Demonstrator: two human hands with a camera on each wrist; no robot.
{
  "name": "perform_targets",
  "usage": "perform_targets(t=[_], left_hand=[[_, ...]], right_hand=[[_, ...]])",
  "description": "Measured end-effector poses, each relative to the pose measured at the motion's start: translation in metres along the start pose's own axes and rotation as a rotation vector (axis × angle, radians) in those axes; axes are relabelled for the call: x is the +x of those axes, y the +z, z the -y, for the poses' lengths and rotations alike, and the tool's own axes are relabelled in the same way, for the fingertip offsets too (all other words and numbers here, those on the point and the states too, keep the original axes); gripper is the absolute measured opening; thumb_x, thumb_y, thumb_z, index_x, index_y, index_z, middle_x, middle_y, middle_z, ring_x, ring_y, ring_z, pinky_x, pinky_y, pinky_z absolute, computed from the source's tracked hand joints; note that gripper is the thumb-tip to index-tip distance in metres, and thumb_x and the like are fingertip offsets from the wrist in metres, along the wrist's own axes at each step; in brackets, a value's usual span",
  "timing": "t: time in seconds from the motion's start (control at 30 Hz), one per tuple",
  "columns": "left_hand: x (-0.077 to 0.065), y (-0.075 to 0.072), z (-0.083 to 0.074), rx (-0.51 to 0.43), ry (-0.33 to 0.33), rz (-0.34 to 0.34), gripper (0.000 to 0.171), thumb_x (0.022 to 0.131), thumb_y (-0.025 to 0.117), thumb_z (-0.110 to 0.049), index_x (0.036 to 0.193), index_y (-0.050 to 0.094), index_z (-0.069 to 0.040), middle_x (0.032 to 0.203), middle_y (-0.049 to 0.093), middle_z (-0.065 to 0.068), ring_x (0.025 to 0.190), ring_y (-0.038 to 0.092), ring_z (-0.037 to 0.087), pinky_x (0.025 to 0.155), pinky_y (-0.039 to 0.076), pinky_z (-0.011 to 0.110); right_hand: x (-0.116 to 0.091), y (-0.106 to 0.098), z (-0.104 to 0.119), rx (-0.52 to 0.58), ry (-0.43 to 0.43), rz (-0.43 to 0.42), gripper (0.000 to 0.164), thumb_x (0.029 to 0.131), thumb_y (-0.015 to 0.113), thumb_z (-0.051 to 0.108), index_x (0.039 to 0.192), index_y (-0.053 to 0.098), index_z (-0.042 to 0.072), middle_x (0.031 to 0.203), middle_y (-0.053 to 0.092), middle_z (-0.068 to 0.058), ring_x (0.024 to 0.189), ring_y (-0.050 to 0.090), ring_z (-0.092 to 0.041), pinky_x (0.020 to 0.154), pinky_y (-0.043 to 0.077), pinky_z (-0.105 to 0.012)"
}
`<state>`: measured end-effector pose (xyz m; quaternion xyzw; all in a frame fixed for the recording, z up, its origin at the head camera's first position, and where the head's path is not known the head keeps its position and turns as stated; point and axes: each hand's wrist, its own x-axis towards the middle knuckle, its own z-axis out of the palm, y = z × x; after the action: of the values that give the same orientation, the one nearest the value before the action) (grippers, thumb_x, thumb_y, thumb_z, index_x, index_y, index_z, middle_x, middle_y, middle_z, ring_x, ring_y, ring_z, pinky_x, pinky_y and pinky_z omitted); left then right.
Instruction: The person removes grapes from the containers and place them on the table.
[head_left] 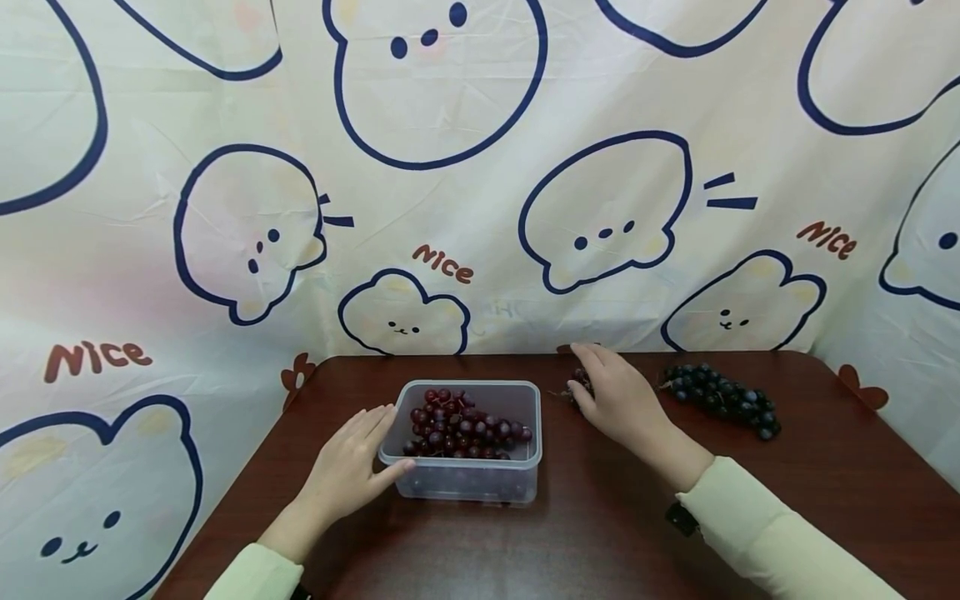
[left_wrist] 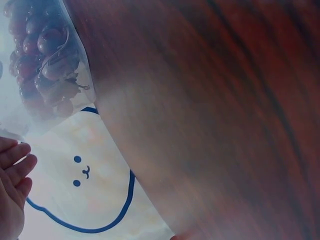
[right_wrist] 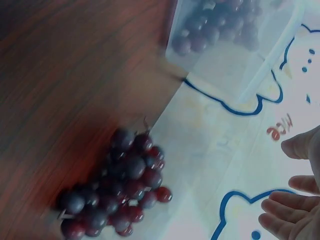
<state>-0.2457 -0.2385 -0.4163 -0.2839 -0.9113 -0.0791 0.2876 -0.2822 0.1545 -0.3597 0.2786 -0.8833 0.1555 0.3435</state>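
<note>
A clear plastic container [head_left: 465,479] holds red grapes [head_left: 465,429], heaped near its rim. My left hand [head_left: 345,467] is at the container's left side with fingers extended and thumb near the front left corner; whether it touches the rim I cannot tell. My right hand [head_left: 618,400] is over a bunch of dark red grapes [right_wrist: 127,180] to the right of the container. Its fingers are spread, and in the right wrist view they are apart from the bunch. In the head view that hand hides most of these grapes.
A bunch of black grapes [head_left: 723,400] lies farther right on the dark brown wooden table [head_left: 600,533]. A pale cloth backdrop [head_left: 495,208] with bear outlines hangs behind the table's back edge and along both sides.
</note>
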Motion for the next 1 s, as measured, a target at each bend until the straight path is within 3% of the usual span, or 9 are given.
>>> perform_targets(t=[0.43,0.8,1.0], left_hand=[[0.000,0.002,0.001,0.000,0.018,-0.015,0.081,0.088,0.058,-0.062,0.132,0.056,0.006,0.131,0.058,0.020,0.121,0.054,0.035,0.106,0.037,0.050],[0.000,0.001,0.000,0.001,0.010,-0.008,0.082,0.087,0.059,-0.062,0.132,0.056,0.006,0.132,0.058,0.019,0.122,0.053,0.034,0.106,0.037,0.049],[0.000,0.001,0.000,0.005,0.004,-0.005,0.082,0.086,0.060,-0.062,0.132,0.056,0.005,0.131,0.058,0.019,0.122,0.054,0.034,0.106,0.037,0.050]], right_hand=[[0.016,0.016,0.038,0.052,-0.096,0.026,0.048,0.087,0.073,0.017,0.128,0.058,-0.003,0.120,0.062,-0.019,0.110,0.060,-0.031,0.090,0.052,-0.044],[0.028,0.028,0.064,0.094,-0.105,0.067,0.049,0.087,0.073,0.020,0.129,0.058,-0.001,0.121,0.063,-0.017,0.112,0.060,-0.030,0.091,0.052,-0.042],[0.032,0.036,0.076,0.130,-0.077,0.136,0.050,0.089,0.072,0.022,0.131,0.057,0.002,0.123,0.062,-0.014,0.112,0.060,-0.027,0.091,0.052,-0.040]])
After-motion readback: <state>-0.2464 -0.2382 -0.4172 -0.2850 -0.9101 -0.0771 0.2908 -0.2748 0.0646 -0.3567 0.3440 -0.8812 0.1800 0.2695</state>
